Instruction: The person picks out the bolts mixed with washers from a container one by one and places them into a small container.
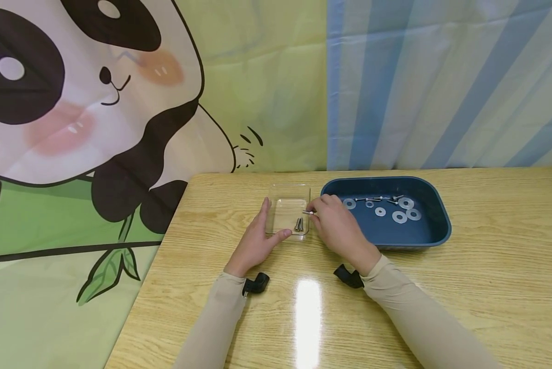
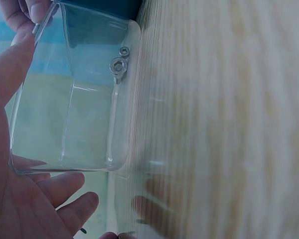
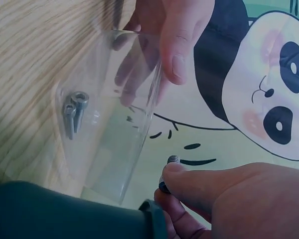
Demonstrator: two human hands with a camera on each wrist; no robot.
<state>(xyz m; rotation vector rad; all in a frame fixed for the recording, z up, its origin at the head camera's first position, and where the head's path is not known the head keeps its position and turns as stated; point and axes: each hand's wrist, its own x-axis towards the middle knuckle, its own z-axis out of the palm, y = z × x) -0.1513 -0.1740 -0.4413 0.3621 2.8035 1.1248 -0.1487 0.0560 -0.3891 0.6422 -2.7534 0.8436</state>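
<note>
A clear plastic box point(image 1: 287, 210) stands on the table, with two metal socket-head bolts point(image 1: 299, 224) in its front right corner. My left hand point(image 1: 256, 241) lies against the box, its fingers spread along the left side and its thumb stretched along the front rim. Between thumb and fingertips, my right hand point(image 1: 338, 223) pinches another socket-head bolt point(image 1: 308, 212) at the box's right rim. In the right wrist view the threaded end of this bolt point(image 3: 173, 160) sticks out past the thumb. Its head is partly hidden by the fingers.
Right of the box sits a dark blue tray point(image 1: 409, 238) holding several flat washers point(image 1: 399, 217) and several bolts point(image 1: 372, 199). Its left edge is close to the right hand. Behind the wooden table point(image 1: 502, 256) hangs a printed panda curtain point(image 1: 266, 77).
</note>
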